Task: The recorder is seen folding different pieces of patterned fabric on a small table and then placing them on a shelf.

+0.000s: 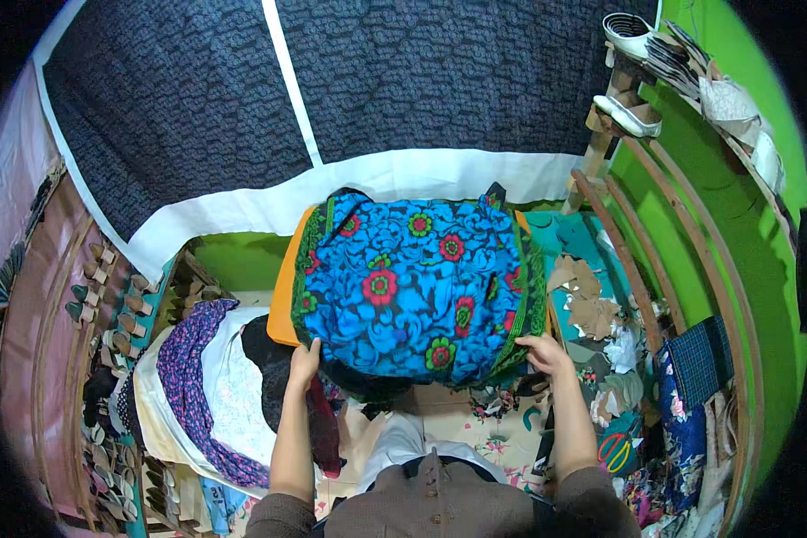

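Note:
A blue cloth [412, 287] with red and green flowers and green borders lies spread over an orange surface [284, 296]. My left hand [303, 363] grips its near left edge. My right hand [544, 352] grips its near right edge. Both forearms come up from the lower edge, in brown sleeves.
A dark patterned curtain with white bands [368, 99] hangs behind. A pile of purple, white and black cloths [208, 386] lies at my left. Cut cardboard and cloth pieces [592, 309] lie at the right, beside curved wooden rods [641, 269] and a green wall. White shoes [629, 112] sit on a shelf.

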`<state>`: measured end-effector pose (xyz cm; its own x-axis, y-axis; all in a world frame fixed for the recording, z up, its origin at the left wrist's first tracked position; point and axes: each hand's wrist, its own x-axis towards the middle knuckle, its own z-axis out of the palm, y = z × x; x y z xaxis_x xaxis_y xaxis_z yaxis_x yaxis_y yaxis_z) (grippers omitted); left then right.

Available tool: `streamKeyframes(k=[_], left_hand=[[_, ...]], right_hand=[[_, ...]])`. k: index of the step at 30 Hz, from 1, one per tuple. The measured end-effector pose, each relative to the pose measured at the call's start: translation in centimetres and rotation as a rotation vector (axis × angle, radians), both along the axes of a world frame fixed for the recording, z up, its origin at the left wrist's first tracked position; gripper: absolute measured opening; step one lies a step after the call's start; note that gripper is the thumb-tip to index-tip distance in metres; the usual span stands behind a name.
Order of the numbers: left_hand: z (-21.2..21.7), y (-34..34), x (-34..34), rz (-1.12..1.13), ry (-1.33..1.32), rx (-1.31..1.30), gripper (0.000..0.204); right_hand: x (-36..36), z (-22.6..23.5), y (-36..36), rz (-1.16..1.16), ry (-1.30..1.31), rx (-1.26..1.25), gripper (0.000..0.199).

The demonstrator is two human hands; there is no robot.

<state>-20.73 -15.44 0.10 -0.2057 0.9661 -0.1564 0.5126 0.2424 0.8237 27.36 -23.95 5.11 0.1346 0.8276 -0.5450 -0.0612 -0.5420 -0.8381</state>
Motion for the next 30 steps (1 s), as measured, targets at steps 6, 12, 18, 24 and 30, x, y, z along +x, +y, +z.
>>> streamKeyframes(k=[6,12,18,24,30], left_hand=[[0.0,0.3,-8.4,0.244,0.129,-0.019,0.051],[3.9,-4.1,8.7,-0.506,0.438,0.497,0.089],[2.7,-5.3,15.7,-0.850,0.370,0.432,0.045],[2.8,-6.4,17.0,-0.765,0.263,0.561,0.022],[4.5,-7.0,14.9,-0.478,0.108,0.638,0.017]], right_hand=[[3.4,3.5,-0.5,-0.327,0.651,0.315,0.018],[-0.3,0.2,-0.7,-0.009,0.336,0.020,0.007],[-8.1,7.3,-2.6,0.271,0.345,0.007,0.023],[-1.7,9.7,-5.5,0.063,0.334,0.128,0.024],[4.9,6.9,-6.8,-0.113,-0.286,0.034,0.005]])
